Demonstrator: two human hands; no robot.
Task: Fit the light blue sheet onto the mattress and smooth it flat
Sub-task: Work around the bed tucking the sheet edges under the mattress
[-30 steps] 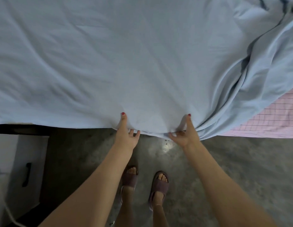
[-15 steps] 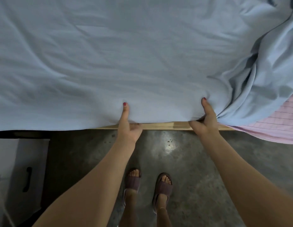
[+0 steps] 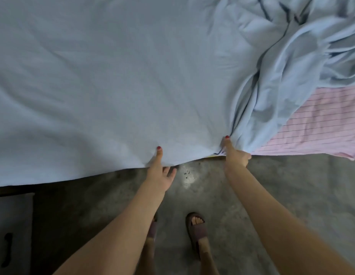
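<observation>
The light blue sheet [image 3: 117,82] covers most of the bed, lightly wrinkled on the left and bunched into thick folds at the upper right. My left hand [image 3: 159,171] pinches the sheet's near hem, thumb on top and fingers underneath. My right hand [image 3: 235,153] grips the hem where the folds gather. To the right of it the mattress [image 3: 319,126] shows bare under a pink lined cover.
A grey concrete floor [image 3: 291,185] lies below the bed's near edge. My two feet in brown sandals [image 3: 196,229] stand on it. A pale cabinet with a dark handle [image 3: 9,235] sits at the lower left.
Both hands have kept hold of the hem. The wooden bed edge seen half a second ago is now almost covered. More pink mattress shows on the right, and the view has shifted.
</observation>
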